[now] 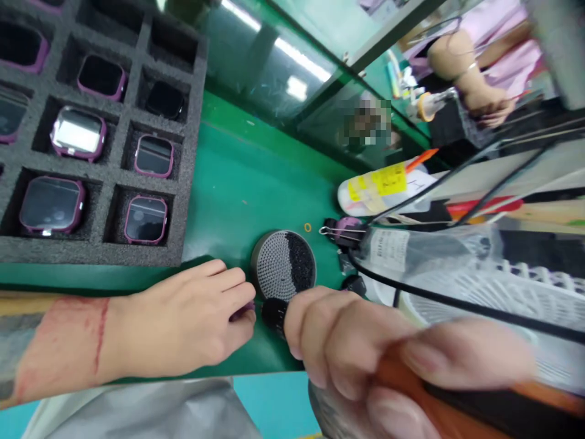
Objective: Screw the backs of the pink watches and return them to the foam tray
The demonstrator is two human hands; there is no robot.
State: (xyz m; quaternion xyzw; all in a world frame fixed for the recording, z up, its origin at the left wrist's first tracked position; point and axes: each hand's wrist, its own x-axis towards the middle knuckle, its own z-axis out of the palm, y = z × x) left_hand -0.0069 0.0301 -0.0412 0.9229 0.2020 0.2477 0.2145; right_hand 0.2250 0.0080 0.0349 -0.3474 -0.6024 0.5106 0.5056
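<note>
Over the green bench (228, 189), my left hand (183, 323) has its fingers curled round a small purple piece (242, 311), mostly hidden by the fingers. My right hand (356, 341) is wrapped round an orange and black handheld tool (411, 384), whose black tip (274, 314) points toward the purple piece. Whether tip and piece touch cannot be made out. Just behind the tip stands a round grey dish (274, 268) with a dimpled surface, part of it black. A dark foam tray (194, 140) at the upper left holds several purple-framed watch bodies (153, 155).
A white bottle with a yellow label (375, 186), a binder clip (351, 231), a plastic bag (397, 247) and a white basket (457, 292) crowd the right side. A black cable (425, 296) crosses there. Another person's arm (470, 79) shows at the upper right.
</note>
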